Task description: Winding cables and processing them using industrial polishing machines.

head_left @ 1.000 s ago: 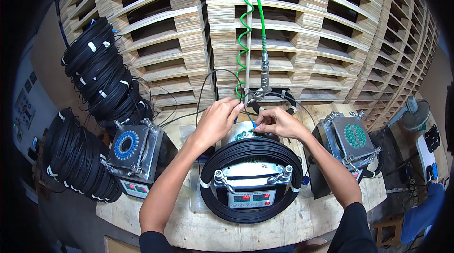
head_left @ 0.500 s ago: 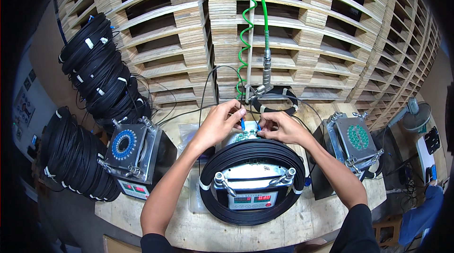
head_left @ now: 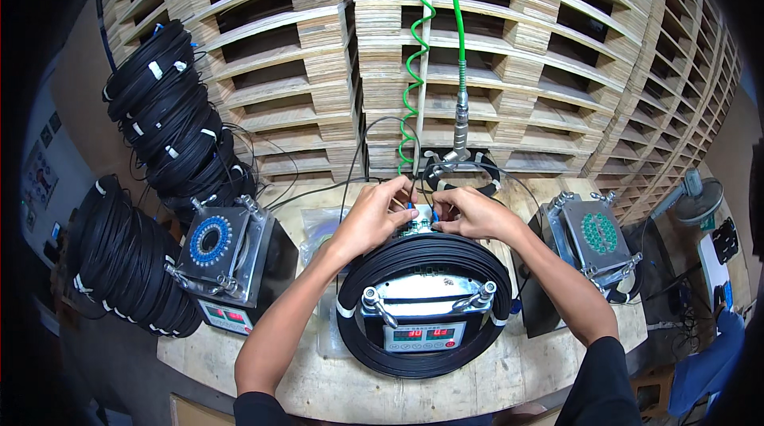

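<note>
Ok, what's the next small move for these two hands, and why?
Probably ease the blue connectors down into the green sockets: the left hand and right hand each pinch one close at those sockets, though I can't tell whether either is already seated.

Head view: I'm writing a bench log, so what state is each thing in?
Left hand: fingers closed on a blue plug
Right hand: fingers closed on another blue plug
Front cable coil: wound, banded in white
Middle screen: lit, red digits
Left screen: lit, red digits
Pallets: stacked
Air gun: attached to green hose
Fan: spinning or not, cannot tell
</note>
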A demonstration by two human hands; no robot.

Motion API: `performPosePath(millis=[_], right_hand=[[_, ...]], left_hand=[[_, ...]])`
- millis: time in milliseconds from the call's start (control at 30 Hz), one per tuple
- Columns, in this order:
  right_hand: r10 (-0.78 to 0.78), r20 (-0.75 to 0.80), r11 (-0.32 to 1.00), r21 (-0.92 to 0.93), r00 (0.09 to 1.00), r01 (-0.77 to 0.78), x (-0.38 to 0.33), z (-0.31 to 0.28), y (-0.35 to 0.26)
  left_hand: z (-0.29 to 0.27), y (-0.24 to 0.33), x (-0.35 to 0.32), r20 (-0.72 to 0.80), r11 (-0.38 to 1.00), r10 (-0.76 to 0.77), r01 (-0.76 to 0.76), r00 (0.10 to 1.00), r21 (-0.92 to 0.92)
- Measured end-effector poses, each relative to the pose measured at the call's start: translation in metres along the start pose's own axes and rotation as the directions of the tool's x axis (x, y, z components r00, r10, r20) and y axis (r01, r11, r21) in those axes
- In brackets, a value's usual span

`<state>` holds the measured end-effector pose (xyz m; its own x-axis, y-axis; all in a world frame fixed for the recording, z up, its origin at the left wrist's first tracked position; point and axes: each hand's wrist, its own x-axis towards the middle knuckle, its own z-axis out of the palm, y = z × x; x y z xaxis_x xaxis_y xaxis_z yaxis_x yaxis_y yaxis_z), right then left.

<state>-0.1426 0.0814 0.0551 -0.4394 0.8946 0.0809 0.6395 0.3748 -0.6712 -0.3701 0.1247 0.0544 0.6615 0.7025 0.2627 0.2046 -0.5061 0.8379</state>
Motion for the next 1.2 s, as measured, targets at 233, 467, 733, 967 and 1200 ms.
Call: performPosePath(millis=[233, 467, 733, 967, 1200], right_hand=[[0.003, 0.06, 0.994, -0.108, 0.998, 0.003, 0.004, -0.007, -0.015], [-0.05, 0.028, 0.999, 0.014, 0.998, 0.05, 0.001, 0.0, 0.004], [0.005, -0.069, 0.999, 0.047, 0.998, -0.002, -0.008, 0.009, 0.009], [-0.004, -0.103, 0.996, 0.093, 0.995, 0.014, -0.01, 0.011, 0.013], [-0.024, -0.119, 0.995, 0.089, 0.993, 0.035, -0.01, 0.012, 0.016]], left_hand=[[-0.001, 0.001, -0.007, -0.145, 0.997, 0.021, -0.01, 0.989, 0.075], [-0.003, -0.002, -0.005, -0.151, 0.999, -0.003, -0.004, 0.989, -0.047], [0.005, 0.004, -0.008, -0.02, 0.996, 0.087, -0.087, 0.996, 0.011], [0.002, 0.007, -0.002, 0.083, 0.986, 0.101, -0.111, 0.991, 0.122], [0.0, 0.01, -0.002, 0.073, 0.929, 0.043, -0.067, 0.996, 0.363]])
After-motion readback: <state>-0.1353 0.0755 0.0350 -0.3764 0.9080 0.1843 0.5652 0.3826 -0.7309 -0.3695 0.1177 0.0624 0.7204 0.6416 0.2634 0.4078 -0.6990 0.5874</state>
